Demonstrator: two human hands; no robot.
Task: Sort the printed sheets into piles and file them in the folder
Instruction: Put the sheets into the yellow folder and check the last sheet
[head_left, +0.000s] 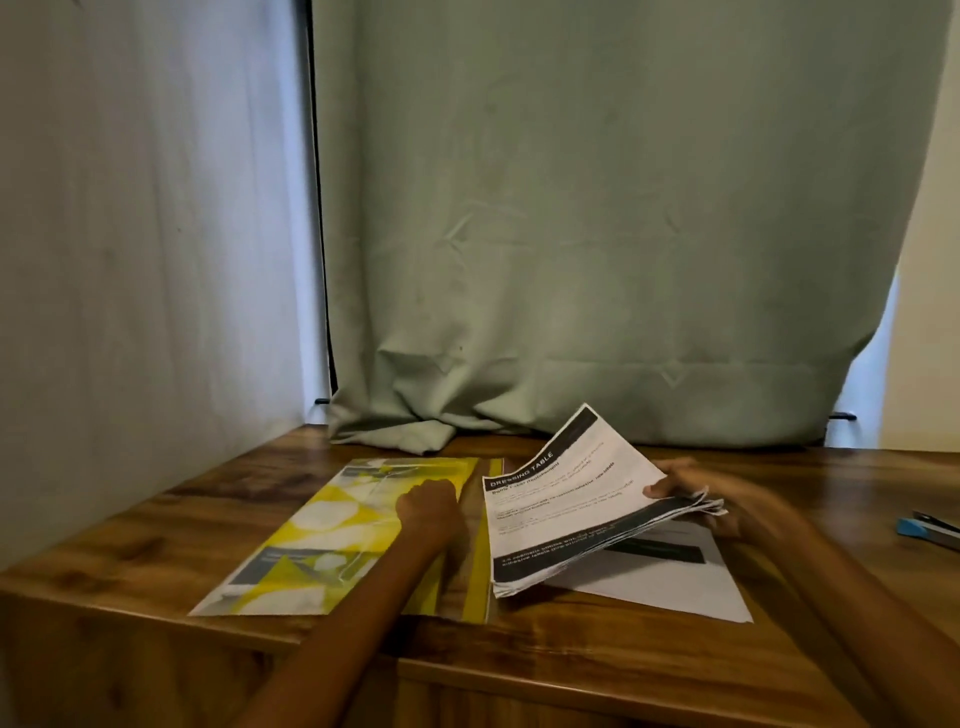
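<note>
A yellow see-through folder (343, 535) lies flat on the wooden table (623, 654), left of centre. My left hand (428, 512) rests on its right part, fingers bent under. A stack of printed sheets (566, 504), black-banded and headed "DRESSING TABLE", is tilted up off the table. My right hand (696, 493) grips its right edge, thumb on top. Another white sheet (675, 577) with a dark bar lies flat beneath the stack.
A green cloth (597, 234) hangs behind the table and bunches on its back edge. A white wall panel (145, 260) closes the left side. A blue and black stapler (930, 530) sits at the far right.
</note>
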